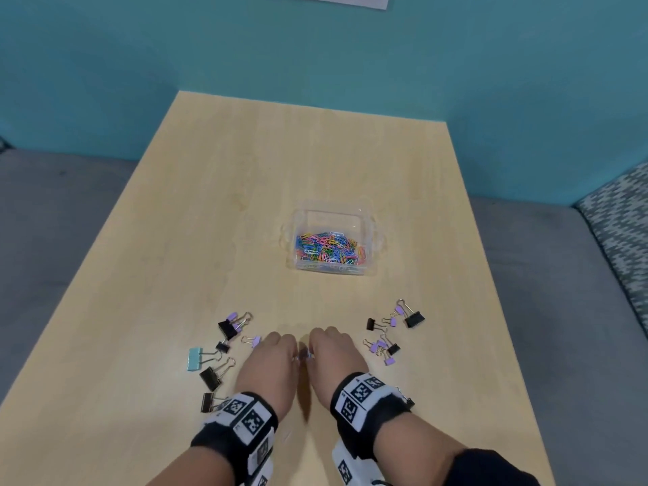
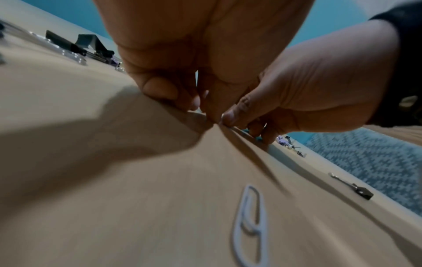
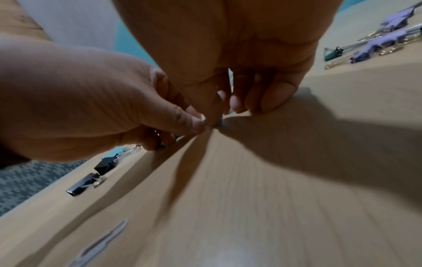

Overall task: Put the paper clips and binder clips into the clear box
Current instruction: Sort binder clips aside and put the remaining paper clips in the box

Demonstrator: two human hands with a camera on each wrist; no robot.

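Note:
The clear box (image 1: pixel 371 236) stands mid-table with a heap of colourful paper clips (image 1: pixel 329 247) inside. My left hand (image 1: pixel 280 343) and right hand (image 1: pixel 328 340) meet on the table in front of it, fingers curled down. Together they pinch a small purple clip (image 1: pixel 305 354), which shows only as a bluish sliver (image 3: pixel 219 122) between the thumbs in the right wrist view. Black, teal and purple binder clips (image 1: pixel 228 327) lie left of the hands, and more binder clips (image 1: pixel 413 319) lie to the right. A white paper clip (image 2: pixel 251 225) rests on the table below my wrists.
The wooden table (image 1: pixel 280 170) stands against a teal wall. One small black binder clip (image 1: pixel 408 401) lies by my right wrist near the table's right edge. Grey upholstery (image 1: pixel 52 222) flanks both sides, with a patterned cushion (image 1: pixel 620 233) at the right.

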